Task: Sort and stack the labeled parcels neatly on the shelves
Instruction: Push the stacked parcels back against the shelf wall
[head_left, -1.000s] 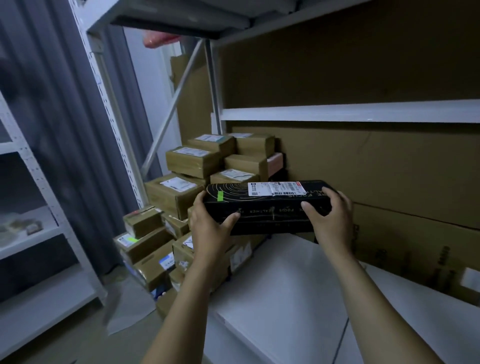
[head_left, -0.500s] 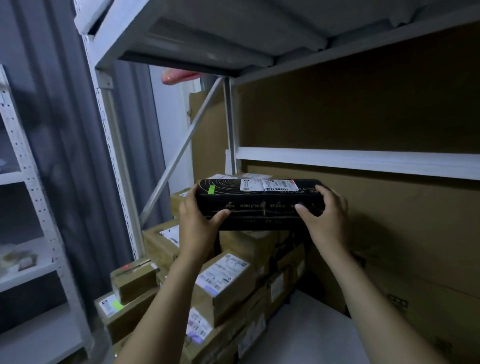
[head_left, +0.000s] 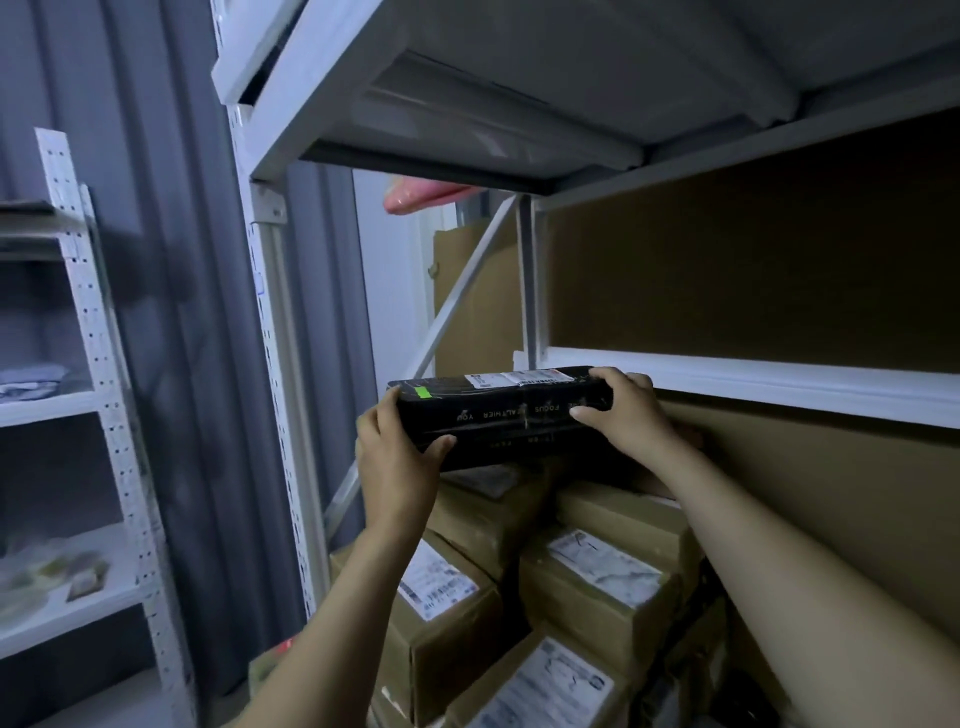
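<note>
A long black parcel (head_left: 511, 415) with a white label and a small green sticker on top is held level in the air. My left hand (head_left: 397, 457) grips its left end, thumb on the front face. My right hand (head_left: 623, 415) grips its right end, fingers over the top edge. The parcel hangs just below the white rail (head_left: 753, 379) of the shelving frame, above a stack of labeled brown cardboard parcels (head_left: 597, 587).
A grey metal shelf (head_left: 519, 104) spans overhead, with a pink object (head_left: 421, 195) behind it. Brown cardboard panels (head_left: 753, 270) line the back. A white upright post (head_left: 275, 364) stands left of the parcels. Another white shelf unit (head_left: 78, 405) with small items is at far left.
Both hands have lifted the black parcel from low over the white surface up to the level of the rail. The view has tilted upward, so the stacked parcels now sit lower.
</note>
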